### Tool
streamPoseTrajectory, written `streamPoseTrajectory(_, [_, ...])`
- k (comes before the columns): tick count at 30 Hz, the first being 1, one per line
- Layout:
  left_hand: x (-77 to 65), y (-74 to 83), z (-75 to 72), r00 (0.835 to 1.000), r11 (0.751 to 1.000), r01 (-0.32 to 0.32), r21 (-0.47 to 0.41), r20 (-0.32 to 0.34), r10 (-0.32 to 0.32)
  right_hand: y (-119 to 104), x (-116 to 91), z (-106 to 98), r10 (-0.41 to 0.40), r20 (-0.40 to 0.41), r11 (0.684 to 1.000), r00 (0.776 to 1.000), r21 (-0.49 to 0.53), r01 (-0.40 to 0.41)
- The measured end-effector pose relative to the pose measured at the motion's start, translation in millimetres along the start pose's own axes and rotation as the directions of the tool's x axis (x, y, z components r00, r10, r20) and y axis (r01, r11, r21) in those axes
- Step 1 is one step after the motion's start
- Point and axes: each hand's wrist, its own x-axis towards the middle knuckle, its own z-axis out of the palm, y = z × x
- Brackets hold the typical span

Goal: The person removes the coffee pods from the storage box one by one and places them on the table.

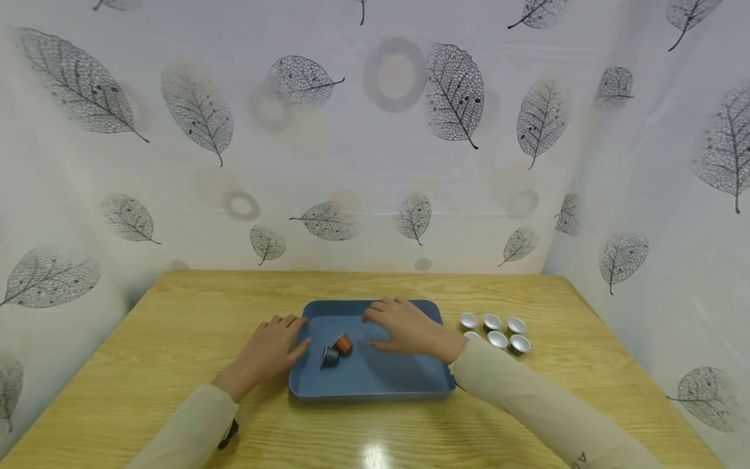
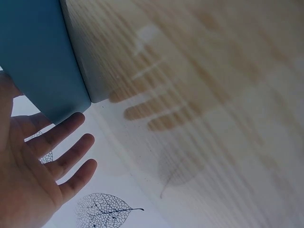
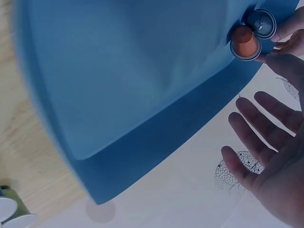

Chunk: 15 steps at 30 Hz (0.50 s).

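Observation:
A blue-grey rectangular tray [image 1: 375,384] lies on the table, holding two coffee capsules on the left of its floor. The orange capsule [image 1: 343,344] and the dark grey capsule [image 1: 330,356] lie tipped, close together; the right wrist view shows the orange one [image 3: 244,42] beside the dark one [image 3: 261,23]. At the tray's left wall is my left hand [image 1: 271,348], its fingers extended by the rim; in the left wrist view one fingertip appears to touch the tray's outside [image 2: 42,57]. Over the tray's right half hovers my right hand [image 1: 404,329], fingers loosely spread and holding nothing.
Right of the tray, several coffee capsules [image 1: 497,339] stand in two rows with silver lids up, partly hidden by my right forearm. The wooden table [image 1: 222,306] is enclosed at the back and sides by a leaf-patterned curtain [image 1: 375,163].

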Motion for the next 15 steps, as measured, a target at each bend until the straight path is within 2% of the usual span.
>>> streamPoseTrajectory(5, [0.6,-0.6,0.6,1.0,1.0,-0.004,0.001,0.002,0.004,-2,10,-1,-0.007,0.045,1.0,0.999,-0.024,0.008])
streamPoseTrajectory(15, [0.2,-0.5,-0.3,1.0,1.0,-0.007,-0.007,-0.002,0.007,-7,26,5,-0.012,0.06,1.0,0.998,-0.019,0.013])
